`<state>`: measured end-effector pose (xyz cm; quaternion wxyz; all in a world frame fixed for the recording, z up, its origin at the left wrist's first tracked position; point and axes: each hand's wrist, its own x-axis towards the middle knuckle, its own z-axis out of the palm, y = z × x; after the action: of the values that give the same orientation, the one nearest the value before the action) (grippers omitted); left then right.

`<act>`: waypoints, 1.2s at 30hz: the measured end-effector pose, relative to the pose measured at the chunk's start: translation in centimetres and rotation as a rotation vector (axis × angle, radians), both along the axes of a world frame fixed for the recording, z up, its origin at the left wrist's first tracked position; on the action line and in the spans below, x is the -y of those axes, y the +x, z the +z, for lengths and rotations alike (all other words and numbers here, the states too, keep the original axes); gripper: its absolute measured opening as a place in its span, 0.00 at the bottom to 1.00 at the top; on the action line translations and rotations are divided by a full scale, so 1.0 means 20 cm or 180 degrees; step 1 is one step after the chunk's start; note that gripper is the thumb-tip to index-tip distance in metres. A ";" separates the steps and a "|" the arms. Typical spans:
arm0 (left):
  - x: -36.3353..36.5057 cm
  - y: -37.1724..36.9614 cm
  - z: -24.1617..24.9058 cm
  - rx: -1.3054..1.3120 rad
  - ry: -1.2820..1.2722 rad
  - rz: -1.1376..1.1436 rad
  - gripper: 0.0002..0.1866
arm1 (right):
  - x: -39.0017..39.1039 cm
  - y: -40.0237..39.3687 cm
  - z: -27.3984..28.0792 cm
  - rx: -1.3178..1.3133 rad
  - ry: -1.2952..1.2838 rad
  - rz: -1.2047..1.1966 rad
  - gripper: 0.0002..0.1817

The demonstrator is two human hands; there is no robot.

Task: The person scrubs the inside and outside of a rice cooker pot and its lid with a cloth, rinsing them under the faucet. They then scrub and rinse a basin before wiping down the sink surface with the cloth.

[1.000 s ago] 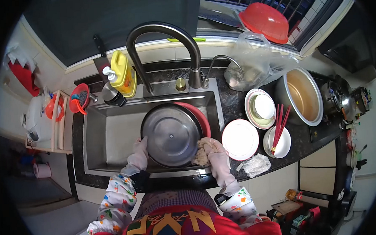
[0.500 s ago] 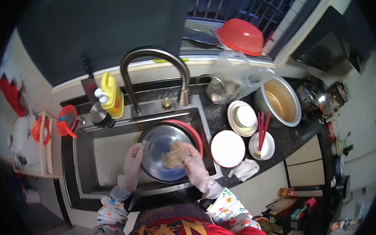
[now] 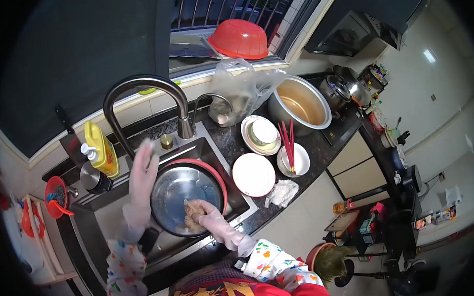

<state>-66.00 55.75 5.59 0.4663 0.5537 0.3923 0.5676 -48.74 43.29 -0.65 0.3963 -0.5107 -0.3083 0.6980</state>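
Both my hands wear thin translucent gloves. My right hand [image 3: 210, 219] grips a crumpled tan dishcloth [image 3: 193, 213] against the near right side of a round dark-rimmed pan [image 3: 177, 186]. My left hand [image 3: 142, 180] is raised at the pan's left side, close to the faucet's spout; its fingers are stretched out and hold nothing, a little blurred. The pan rests over the sink [image 3: 104, 219], with a red basin [image 3: 222, 183] showing around its far and right rim. Above the sink arches the dark metal faucet [image 3: 184, 108].
To the right stand a white plate [image 3: 253, 175], stacked bowls [image 3: 261, 133], a bowl with red chopsticks [image 3: 297, 163], a white rag [image 3: 283, 192], a large pot [image 3: 299, 104] and a plastic bag [image 3: 234, 89]. A yellow bottle [image 3: 102, 149] stands behind the sink at left.
The whole view has turned and shifted, so the counter items appear further left. My left hand has risen toward the faucet, fingers straightened. My right hand keeps the dishcloth, now nearer the pan's close edge.
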 end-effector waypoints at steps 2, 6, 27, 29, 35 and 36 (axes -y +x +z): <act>-0.14 0.04 0.17 -0.0113 0.0156 -0.0314 0.30 | 0.05 0.01 0.00 -0.0123 -0.0181 0.0036 0.20; -0.50 0.17 0.29 0.0219 0.0074 -0.0627 0.26 | 0.13 0.02 -0.07 -0.0114 -0.0323 0.0267 0.21; -0.31 -0.12 -0.14 -0.1764 -0.0723 -0.0052 0.18 | -0.09 0.27 -0.30 0.0257 -0.0412 0.0512 0.14; -0.42 -0.06 -0.20 -0.2035 -0.0186 -0.0179 0.19 | -0.11 0.27 -0.31 0.0276 -0.0415 0.0555 0.14; -0.81 0.11 -0.32 -0.4641 0.0535 -0.0937 0.19 | -0.18 0.31 -0.31 0.0397 -0.0471 0.0523 0.14; -0.85 0.12 -0.35 -0.5028 0.0142 -0.1373 0.19 | -0.19 0.32 -0.31 0.0300 -0.0495 0.0453 0.14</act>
<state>-63.69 72.75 -1.50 0.1402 0.8627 0.4786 -0.0843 -42.38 47.16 -6.82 0.2900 -0.5489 -0.3070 0.7213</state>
